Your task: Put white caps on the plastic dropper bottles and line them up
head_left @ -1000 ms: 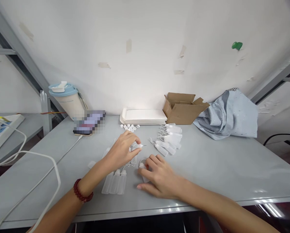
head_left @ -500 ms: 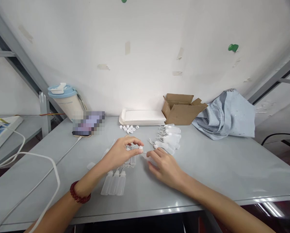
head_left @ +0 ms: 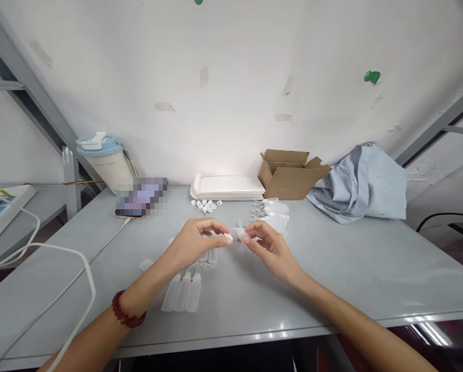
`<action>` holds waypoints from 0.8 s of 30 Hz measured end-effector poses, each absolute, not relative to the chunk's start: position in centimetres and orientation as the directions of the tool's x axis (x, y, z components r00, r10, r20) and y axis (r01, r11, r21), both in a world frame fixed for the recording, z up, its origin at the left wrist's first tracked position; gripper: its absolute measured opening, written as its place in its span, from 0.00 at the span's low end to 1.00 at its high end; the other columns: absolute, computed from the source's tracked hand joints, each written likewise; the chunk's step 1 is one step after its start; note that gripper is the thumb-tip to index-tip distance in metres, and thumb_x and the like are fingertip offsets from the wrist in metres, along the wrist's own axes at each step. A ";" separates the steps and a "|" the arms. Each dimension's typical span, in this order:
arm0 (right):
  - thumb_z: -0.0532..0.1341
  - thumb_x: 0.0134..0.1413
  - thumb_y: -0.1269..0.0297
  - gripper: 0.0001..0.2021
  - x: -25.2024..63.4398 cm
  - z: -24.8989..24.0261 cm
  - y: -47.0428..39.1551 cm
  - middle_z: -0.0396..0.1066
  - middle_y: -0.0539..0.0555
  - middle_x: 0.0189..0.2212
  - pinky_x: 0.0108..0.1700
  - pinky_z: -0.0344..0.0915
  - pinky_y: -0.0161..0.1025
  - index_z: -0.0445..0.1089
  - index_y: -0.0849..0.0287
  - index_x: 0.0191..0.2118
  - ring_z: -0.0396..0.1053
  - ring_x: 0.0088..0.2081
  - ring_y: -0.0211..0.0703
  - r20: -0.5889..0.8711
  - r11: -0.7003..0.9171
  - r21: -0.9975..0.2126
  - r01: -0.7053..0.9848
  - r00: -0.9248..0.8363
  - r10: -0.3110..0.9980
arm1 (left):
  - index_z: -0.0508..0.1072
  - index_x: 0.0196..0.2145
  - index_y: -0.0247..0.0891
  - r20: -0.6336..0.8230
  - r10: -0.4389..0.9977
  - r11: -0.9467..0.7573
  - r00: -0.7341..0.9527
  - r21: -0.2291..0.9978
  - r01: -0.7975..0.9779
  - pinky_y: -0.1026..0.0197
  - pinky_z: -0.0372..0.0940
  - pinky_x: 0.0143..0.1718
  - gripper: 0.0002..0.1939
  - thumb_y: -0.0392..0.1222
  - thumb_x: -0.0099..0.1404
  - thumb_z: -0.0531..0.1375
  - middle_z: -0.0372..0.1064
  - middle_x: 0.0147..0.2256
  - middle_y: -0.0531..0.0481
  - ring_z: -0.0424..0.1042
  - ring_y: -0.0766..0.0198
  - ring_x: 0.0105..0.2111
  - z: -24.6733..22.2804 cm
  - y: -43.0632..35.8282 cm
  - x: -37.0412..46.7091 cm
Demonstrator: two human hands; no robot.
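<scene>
Raised now, our right hand (head_left: 268, 245) grips a translucent bottle (head_left: 241, 234) near the white cap (head_left: 228, 237) our left hand (head_left: 206, 238) still pinches.

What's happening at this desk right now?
The left hand pinches a small white cap, while the right hand holds a translucent bottle close in front of it. Three similar bottles lie side by side nearer the desk's front edge, and loose white caps sit before a white stack. More bottles lie by the open cardboard box.
</scene>
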State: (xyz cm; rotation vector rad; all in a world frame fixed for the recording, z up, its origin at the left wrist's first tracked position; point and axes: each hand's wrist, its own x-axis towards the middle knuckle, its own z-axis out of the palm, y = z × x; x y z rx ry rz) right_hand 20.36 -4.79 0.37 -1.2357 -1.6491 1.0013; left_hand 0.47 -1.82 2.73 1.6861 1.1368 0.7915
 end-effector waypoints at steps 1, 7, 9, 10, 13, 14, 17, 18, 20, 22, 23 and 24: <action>0.57 0.55 0.56 0.11 20.4 0.5 -4.8 0.70 0.52 0.33 0.33 0.62 0.36 0.61 0.57 0.38 0.68 0.35 0.40 0.134 0.183 -0.943 0.277 -0.188 0.973 | 0.76 0.29 0.40 0.017 0.934 -0.146 0.356 0.930 0.339 0.60 0.62 0.38 0.10 0.48 0.52 0.64 0.74 0.32 0.51 0.70 0.60 0.34 2.6 -1.9 0.6; 0.58 0.55 0.54 0.12 20.3 0.7 -4.8 0.70 0.50 0.28 0.35 0.62 0.38 0.61 0.57 0.37 0.69 0.34 0.40 0.060 0.093 -0.991 0.095 -0.308 0.950 | 0.76 0.33 0.39 0.057 0.975 -0.106 0.216 0.969 0.224 0.61 0.63 0.35 0.12 0.48 0.53 0.64 0.74 0.34 0.49 0.70 0.61 0.34 2.0 -2.3 1.4; 0.58 0.55 0.54 0.12 20.2 0.6 -4.9 0.70 0.51 0.28 0.36 0.62 0.38 0.61 0.57 0.38 0.69 0.35 0.40 0.056 0.084 -0.994 0.071 -0.329 0.943 | 0.75 0.33 0.39 0.039 0.972 -0.084 0.230 0.978 0.191 0.62 0.63 0.33 0.13 0.49 0.53 0.64 0.73 0.32 0.50 0.70 0.62 0.32 1.8 -2.4 1.6; 0.58 0.55 0.54 0.12 20.2 0.6 -4.9 0.70 0.51 0.29 0.36 0.62 0.38 0.61 0.57 0.38 0.69 0.34 0.40 0.055 0.083 -0.994 0.068 -0.338 0.940 | 0.75 0.33 0.38 0.027 0.970 -0.072 0.244 0.981 0.179 0.62 0.63 0.32 0.13 0.49 0.53 0.64 0.73 0.31 0.50 0.70 0.62 0.31 1.7 -2.5 1.6; 0.57 0.56 0.54 0.12 20.2 0.6 -5.0 0.71 0.52 0.32 0.35 0.62 0.37 0.61 0.57 0.38 0.68 0.34 0.39 0.056 0.099 -0.990 0.103 -0.355 0.933 | 0.75 0.33 0.38 0.002 0.962 -0.045 0.274 0.988 0.151 0.62 0.64 0.32 0.13 0.49 0.53 0.64 0.73 0.30 0.50 0.71 0.62 0.32 1.4 -2.5 1.7; 0.56 0.56 0.54 0.12 20.3 0.6 -5.0 0.71 0.52 0.32 0.35 0.61 0.37 0.61 0.57 0.39 0.68 0.34 0.39 0.059 0.111 -0.986 0.128 -0.357 0.932 | 0.75 0.32 0.38 -0.002 0.961 -0.041 0.277 0.988 0.149 0.61 0.64 0.33 0.13 0.49 0.53 0.64 0.73 0.30 0.50 0.71 0.62 0.32 1.4 -2.4 1.7; 0.55 0.58 0.55 0.11 20.4 0.7 -5.3 0.70 0.52 0.33 0.37 0.61 0.37 0.61 0.56 0.40 0.68 0.36 0.40 0.087 0.171 -0.964 0.204 -0.366 0.927 | 0.75 0.31 0.38 -0.007 0.953 -0.041 0.303 0.988 0.152 0.62 0.63 0.33 0.12 0.48 0.52 0.65 0.73 0.29 0.51 0.70 0.62 0.31 1.4 -2.3 1.5; 0.54 0.59 0.55 0.10 20.4 0.7 -5.4 0.70 0.51 0.33 0.38 0.61 0.38 0.61 0.56 0.41 0.68 0.37 0.40 0.104 0.199 -0.953 0.226 -0.374 0.922 | 0.75 0.30 0.38 -0.011 0.947 -0.040 0.322 0.988 0.150 0.62 0.63 0.33 0.11 0.48 0.52 0.65 0.73 0.28 0.51 0.70 0.62 0.31 1.4 -2.3 1.5; 0.52 0.61 0.57 0.09 20.4 0.7 -5.5 0.70 0.51 0.33 0.39 0.61 0.39 0.60 0.56 0.41 0.68 0.37 0.40 0.136 0.254 -0.930 0.265 -0.394 0.909 | 0.75 0.29 0.38 -0.031 0.929 -0.028 0.368 0.988 0.151 0.62 0.63 0.35 0.11 0.48 0.53 0.65 0.73 0.28 0.51 0.70 0.62 0.32 1.5 -2.2 1.3; 0.51 0.62 0.58 0.08 20.4 0.6 -5.6 0.70 0.52 0.34 0.40 0.61 0.39 0.60 0.56 0.41 0.68 0.37 0.40 0.167 0.299 -0.910 0.288 -0.407 0.898 | 0.76 0.29 0.38 -0.063 0.914 -0.007 0.402 0.985 0.170 0.61 0.63 0.36 0.11 0.49 0.54 0.64 0.73 0.28 0.50 0.70 0.61 0.33 1.6 -2.2 1.2; 0.51 0.62 0.59 0.08 20.4 0.5 -5.6 0.70 0.52 0.34 0.40 0.61 0.39 0.60 0.56 0.41 0.68 0.37 0.40 0.179 0.315 -0.904 0.290 -0.412 0.894 | 0.76 0.29 0.38 -0.077 0.908 0.000 0.411 0.983 0.185 0.61 0.63 0.36 0.12 0.49 0.54 0.63 0.73 0.28 0.50 0.70 0.61 0.33 1.8 -2.2 1.2; 0.50 0.62 0.59 0.07 20.4 0.5 -5.6 0.70 0.52 0.34 0.39 0.61 0.39 0.59 0.56 0.41 0.68 0.37 0.40 0.189 0.324 -0.902 0.286 -0.415 0.890 | 0.76 0.28 0.37 -0.088 0.904 0.001 0.418 0.979 0.203 0.61 0.63 0.35 0.12 0.50 0.55 0.63 0.73 0.28 0.50 0.70 0.61 0.33 1.9 -2.2 1.2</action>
